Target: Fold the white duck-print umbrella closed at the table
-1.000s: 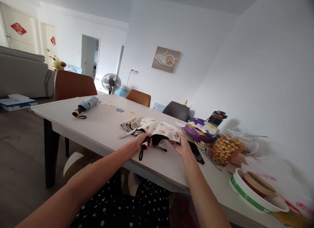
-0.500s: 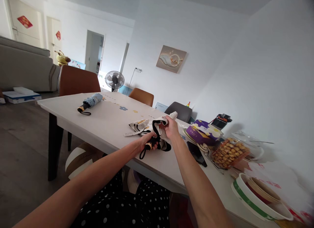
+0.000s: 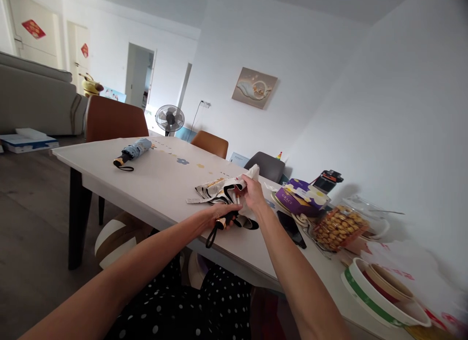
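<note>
Right hand (image 3: 252,196) dipped slightly, fingers pinching umbrella canopy (image 3: 219,189); left hand (image 3: 215,214) gripping handle (image 3: 223,223); jar (image 3: 338,228) holds snacks.

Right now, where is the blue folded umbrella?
In the head view, the blue folded umbrella lies at the left end of the white table, in front of the brown chair, well left of the patterned umbrella.

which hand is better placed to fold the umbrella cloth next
Probably the right hand: it pinches the umbrella cloth, while the left hand is busy gripping the handle.
</note>
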A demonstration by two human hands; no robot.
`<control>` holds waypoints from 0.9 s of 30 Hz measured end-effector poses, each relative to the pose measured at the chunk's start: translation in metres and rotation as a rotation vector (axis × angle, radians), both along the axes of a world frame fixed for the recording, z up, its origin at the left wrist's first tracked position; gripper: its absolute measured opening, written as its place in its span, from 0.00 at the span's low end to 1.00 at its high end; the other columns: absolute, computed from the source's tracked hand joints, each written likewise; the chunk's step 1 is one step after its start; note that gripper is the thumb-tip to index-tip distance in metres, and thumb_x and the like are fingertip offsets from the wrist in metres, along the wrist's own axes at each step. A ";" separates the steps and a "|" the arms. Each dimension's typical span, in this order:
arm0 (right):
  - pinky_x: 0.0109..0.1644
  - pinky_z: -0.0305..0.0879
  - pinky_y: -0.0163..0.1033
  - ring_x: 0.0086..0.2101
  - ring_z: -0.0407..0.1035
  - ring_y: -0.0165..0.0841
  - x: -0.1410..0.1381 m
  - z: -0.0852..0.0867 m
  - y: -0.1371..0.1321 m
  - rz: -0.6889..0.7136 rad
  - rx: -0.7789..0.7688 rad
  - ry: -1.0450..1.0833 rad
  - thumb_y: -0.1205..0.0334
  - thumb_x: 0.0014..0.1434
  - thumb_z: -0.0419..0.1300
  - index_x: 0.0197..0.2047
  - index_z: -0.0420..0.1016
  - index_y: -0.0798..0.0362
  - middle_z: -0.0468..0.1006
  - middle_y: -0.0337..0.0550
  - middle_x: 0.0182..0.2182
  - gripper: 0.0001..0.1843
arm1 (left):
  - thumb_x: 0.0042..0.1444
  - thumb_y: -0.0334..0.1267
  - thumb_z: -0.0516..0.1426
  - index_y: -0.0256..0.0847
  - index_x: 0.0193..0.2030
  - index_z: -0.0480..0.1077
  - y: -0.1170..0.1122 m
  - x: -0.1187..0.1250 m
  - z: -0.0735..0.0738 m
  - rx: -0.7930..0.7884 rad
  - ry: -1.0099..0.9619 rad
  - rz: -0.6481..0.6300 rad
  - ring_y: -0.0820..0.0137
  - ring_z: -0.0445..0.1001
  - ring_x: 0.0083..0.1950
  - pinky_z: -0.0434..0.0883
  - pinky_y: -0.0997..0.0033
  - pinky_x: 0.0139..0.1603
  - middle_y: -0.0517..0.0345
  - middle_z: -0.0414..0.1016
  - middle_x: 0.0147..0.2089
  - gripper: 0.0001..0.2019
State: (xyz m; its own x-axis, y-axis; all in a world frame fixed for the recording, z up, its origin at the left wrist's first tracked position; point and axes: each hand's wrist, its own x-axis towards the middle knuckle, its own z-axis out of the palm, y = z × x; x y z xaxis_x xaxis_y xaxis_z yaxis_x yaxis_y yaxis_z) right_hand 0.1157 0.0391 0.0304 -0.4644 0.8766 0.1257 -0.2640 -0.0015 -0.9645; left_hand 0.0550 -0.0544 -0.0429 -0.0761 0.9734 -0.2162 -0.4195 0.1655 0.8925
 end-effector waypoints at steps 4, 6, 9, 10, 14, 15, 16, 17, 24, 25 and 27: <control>0.23 0.70 0.34 0.20 0.67 0.28 0.003 0.007 0.002 -0.048 -0.048 -0.023 0.69 0.48 0.58 0.28 0.68 0.56 0.72 0.37 0.20 0.01 | 0.54 0.42 0.56 0.37 0.25 0.63 -0.001 0.005 0.000 -0.032 0.036 0.015 0.73 0.63 0.15 0.62 0.74 0.14 0.58 0.65 0.19 0.12; 0.23 0.70 0.36 0.19 0.67 0.29 0.004 0.010 0.006 -0.060 -0.049 -0.029 0.69 0.49 0.57 0.28 0.68 0.57 0.72 0.38 0.19 0.00 | 0.56 0.41 0.54 0.37 0.25 0.63 -0.004 0.007 0.003 -0.032 0.052 0.029 0.72 0.62 0.14 0.60 0.73 0.12 0.57 0.65 0.18 0.12; 0.22 0.70 0.37 0.18 0.68 0.30 0.002 0.012 0.010 -0.065 -0.024 -0.089 0.69 0.49 0.56 0.27 0.68 0.56 0.72 0.38 0.19 0.00 | 0.56 0.41 0.53 0.38 0.25 0.63 -0.007 0.009 0.008 -0.052 0.080 0.034 0.71 0.62 0.13 0.59 0.72 0.12 0.56 0.65 0.16 0.12; 0.22 0.70 0.37 0.19 0.68 0.30 0.001 0.011 0.012 -0.061 -0.012 -0.122 0.69 0.49 0.56 0.27 0.68 0.56 0.72 0.39 0.19 0.00 | 0.56 0.40 0.53 0.38 0.25 0.63 -0.008 0.010 0.009 -0.056 0.090 0.032 0.71 0.62 0.13 0.58 0.72 0.12 0.56 0.65 0.16 0.12; 0.22 0.70 0.37 0.20 0.69 0.32 -0.009 0.003 0.017 -0.005 0.053 -0.267 0.68 0.48 0.56 0.26 0.67 0.56 0.73 0.40 0.20 0.01 | 0.57 0.40 0.51 0.37 0.25 0.64 -0.012 0.011 0.014 -0.057 0.127 0.024 0.71 0.62 0.13 0.58 0.73 0.12 0.55 0.65 0.16 0.12; 0.23 0.69 0.37 0.21 0.69 0.32 -0.011 0.002 0.018 0.026 0.072 -0.306 0.67 0.48 0.57 0.26 0.67 0.56 0.72 0.40 0.20 0.01 | 0.57 0.40 0.51 0.37 0.25 0.64 -0.014 0.011 0.015 -0.057 0.128 0.028 0.71 0.62 0.13 0.58 0.73 0.12 0.55 0.66 0.16 0.12; 0.23 0.70 0.38 0.22 0.70 0.33 -0.013 0.001 0.018 0.068 0.097 -0.333 0.67 0.47 0.58 0.26 0.67 0.56 0.72 0.41 0.20 0.02 | 0.57 0.40 0.51 0.38 0.25 0.64 -0.015 0.012 0.016 -0.059 0.124 0.033 0.71 0.62 0.13 0.58 0.73 0.12 0.55 0.66 0.17 0.12; 0.25 0.70 0.38 0.24 0.70 0.33 -0.015 0.001 0.018 0.113 0.127 -0.340 0.66 0.47 0.59 0.27 0.68 0.56 0.73 0.41 0.22 0.03 | 0.57 0.40 0.51 0.38 0.26 0.63 -0.015 0.012 0.016 -0.059 0.118 0.038 0.72 0.62 0.13 0.58 0.74 0.12 0.56 0.66 0.17 0.12; 0.39 0.68 0.35 0.43 0.68 0.35 -0.002 0.016 0.018 -0.060 0.438 -0.234 0.59 0.48 0.59 0.39 0.70 0.53 0.73 0.42 0.41 0.13 | 0.61 0.41 0.46 0.36 0.30 0.62 -0.005 0.003 0.007 -0.052 -0.085 0.000 0.73 0.64 0.16 0.59 0.75 0.13 0.57 0.65 0.19 0.13; 0.41 0.67 0.36 0.44 0.67 0.35 0.003 0.017 0.019 -0.088 0.485 -0.259 0.59 0.49 0.58 0.40 0.70 0.53 0.73 0.43 0.42 0.14 | 0.62 0.42 0.45 0.36 0.30 0.62 -0.002 0.000 0.005 -0.050 -0.138 -0.010 0.73 0.64 0.17 0.59 0.75 0.13 0.57 0.65 0.20 0.14; 0.45 0.65 0.38 0.45 0.67 0.36 0.015 0.014 0.021 -0.132 0.569 -0.329 0.56 0.50 0.57 0.42 0.71 0.54 0.73 0.44 0.44 0.16 | 0.63 0.43 0.44 0.35 0.30 0.61 0.003 -0.005 0.002 -0.048 -0.232 -0.027 0.74 0.63 0.17 0.59 0.76 0.13 0.57 0.64 0.20 0.15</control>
